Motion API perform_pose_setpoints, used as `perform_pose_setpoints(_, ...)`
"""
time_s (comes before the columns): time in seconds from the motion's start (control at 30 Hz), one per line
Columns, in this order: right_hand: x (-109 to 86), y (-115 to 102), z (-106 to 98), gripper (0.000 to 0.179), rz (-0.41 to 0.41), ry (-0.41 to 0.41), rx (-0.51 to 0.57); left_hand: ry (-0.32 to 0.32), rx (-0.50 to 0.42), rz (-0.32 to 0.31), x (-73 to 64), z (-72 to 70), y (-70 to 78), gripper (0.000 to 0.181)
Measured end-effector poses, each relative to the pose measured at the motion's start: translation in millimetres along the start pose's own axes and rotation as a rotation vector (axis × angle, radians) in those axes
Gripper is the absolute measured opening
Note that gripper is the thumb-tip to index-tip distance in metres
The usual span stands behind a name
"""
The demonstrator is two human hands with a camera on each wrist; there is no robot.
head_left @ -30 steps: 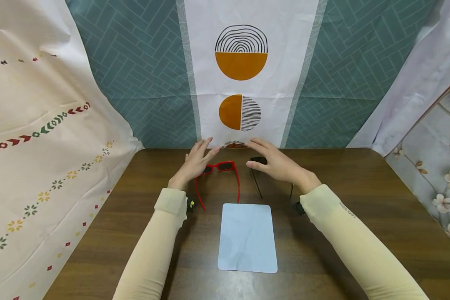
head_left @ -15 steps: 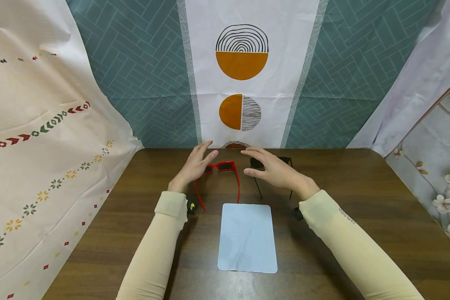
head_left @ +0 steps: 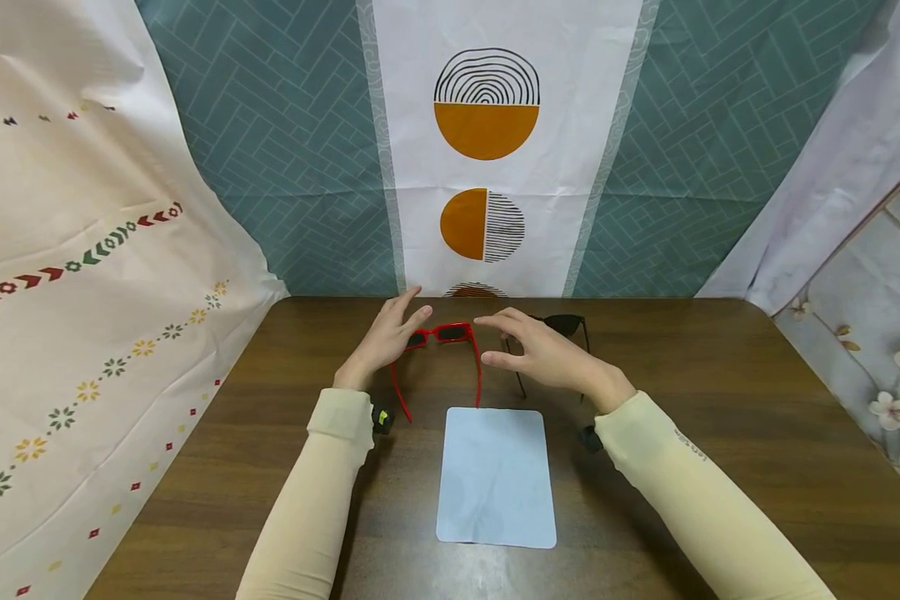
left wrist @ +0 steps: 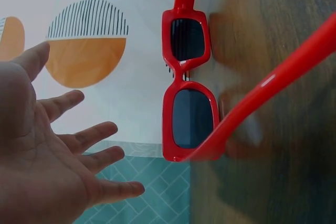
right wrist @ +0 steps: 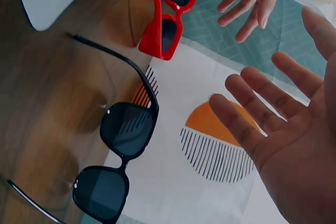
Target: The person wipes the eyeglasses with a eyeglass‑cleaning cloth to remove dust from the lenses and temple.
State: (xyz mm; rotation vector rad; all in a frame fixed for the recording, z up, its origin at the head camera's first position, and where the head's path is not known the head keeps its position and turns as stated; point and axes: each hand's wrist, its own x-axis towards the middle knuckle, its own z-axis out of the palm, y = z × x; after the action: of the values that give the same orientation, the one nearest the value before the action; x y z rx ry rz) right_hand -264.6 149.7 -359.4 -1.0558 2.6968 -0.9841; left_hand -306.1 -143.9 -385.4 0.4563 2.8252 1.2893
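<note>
Red-framed sunglasses stand on the table with their arms unfolded toward me. My left hand hovers above their left lens, fingers spread and holding nothing. In the left wrist view the red sunglasses lie beyond the fingertips, apart from them. To the right, black sunglasses also stand unfolded, partly hidden in the head view behind my right hand. That hand is raised with relaxed fingers and an empty palm. The right wrist view shows both lenses of the black sunglasses, below and clear of the fingers.
A pale blue rounded rectangular cloth or sheet lies on the brown wooden table in front of the sunglasses. A patterned teal and white backdrop rises at the table's back edge. Printed cloths hang at the sides.
My right hand has moved left and slightly down, uncovering more of the black sunglasses' right side. My left hand has dropped slightly. Both pairs of sunglasses stay in place.
</note>
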Motion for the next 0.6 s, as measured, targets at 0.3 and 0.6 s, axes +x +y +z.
perform_pose_setpoints(0.3,-3.8,-5,10,0.065,-0.017,-0.058,-0.008,-0.006,0.009,-0.025,-2.4,2.3,-2.8,0.069)
perform_pose_setpoints(0.6,-10.3,-4,20,0.06,-0.004,-0.12,-0.039,-0.024,0.014,-0.047,-4.5,6.2,-6.6,0.069)
